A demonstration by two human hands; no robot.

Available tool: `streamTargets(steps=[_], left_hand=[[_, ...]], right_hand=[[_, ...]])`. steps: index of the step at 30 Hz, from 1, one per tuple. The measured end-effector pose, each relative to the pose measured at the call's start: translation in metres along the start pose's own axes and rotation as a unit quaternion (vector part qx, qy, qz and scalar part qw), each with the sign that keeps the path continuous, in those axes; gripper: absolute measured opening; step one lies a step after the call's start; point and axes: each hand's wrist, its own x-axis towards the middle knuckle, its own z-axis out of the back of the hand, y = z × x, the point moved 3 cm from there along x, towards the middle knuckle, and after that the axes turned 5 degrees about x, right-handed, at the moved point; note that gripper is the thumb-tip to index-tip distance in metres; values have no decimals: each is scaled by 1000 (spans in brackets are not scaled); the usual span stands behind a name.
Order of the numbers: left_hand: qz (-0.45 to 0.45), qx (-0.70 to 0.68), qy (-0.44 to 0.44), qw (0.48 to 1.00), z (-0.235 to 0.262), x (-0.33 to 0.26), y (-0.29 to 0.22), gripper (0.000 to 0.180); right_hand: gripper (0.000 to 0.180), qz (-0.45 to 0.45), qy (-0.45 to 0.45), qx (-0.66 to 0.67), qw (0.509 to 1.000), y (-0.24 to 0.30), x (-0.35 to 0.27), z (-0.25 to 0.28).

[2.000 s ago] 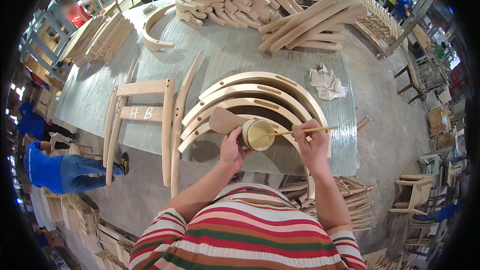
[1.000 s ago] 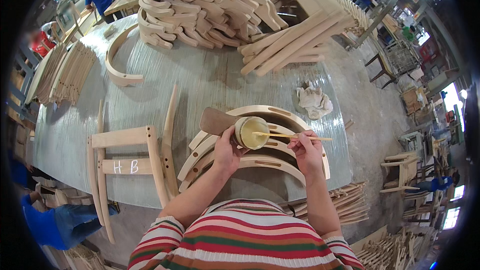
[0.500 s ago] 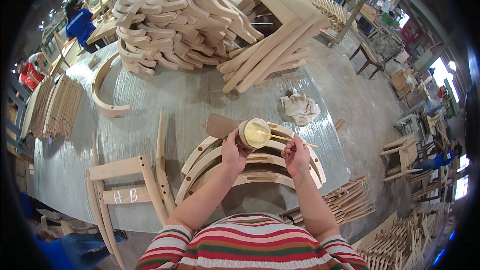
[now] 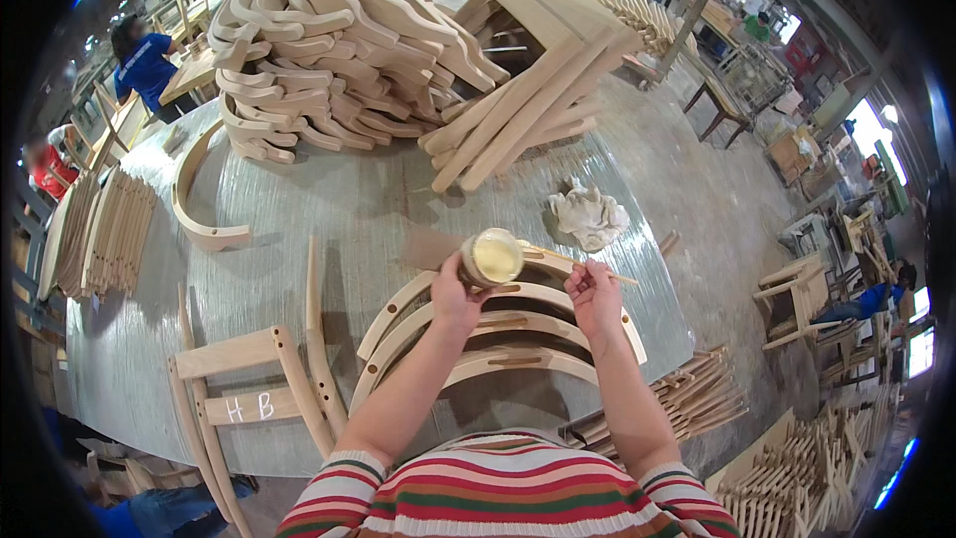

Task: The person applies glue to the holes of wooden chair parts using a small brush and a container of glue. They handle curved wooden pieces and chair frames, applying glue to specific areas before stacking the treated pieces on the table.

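Across the middle of the frame spreads one grey desk (image 4: 339, 189). At the center, the left hand (image 4: 458, 299) curls around one cup (image 4: 495, 257) of yellow paste, and the right hand (image 4: 595, 301) pinches one thin stick (image 4: 554, 254). Half a second ago the stick's tip was dipped in the paste; now it lies outside, just beside the rim. Below the hands are four curved wood pieces (image 4: 556, 361). One crumpled white wad (image 4: 590, 214) sits right of center, one chair frame (image 4: 234, 351) lower left.
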Motion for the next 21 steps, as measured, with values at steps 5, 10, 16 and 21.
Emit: streamTargets(steps=[5, 10, 16, 21], left_hand=[[-37, -20, -45, 998, 22, -20, -30, 36], [-55, -56, -60, 995, 32, -45, -43, 34], [-51, -69, -45, 995, 39, -53, -42, 33], [-53, -78, -41, 995, 46, -54, -37, 34]], right_hand=[[10, 62, 2, -84, 995, 8, 18, 12], [10, 91, 10, -157, 983, -2, 34, 19], [11, 153, 77, -309, 936, -10, 39, 7], [10, 293, 157, -496, 802, 2, 21, -11]])
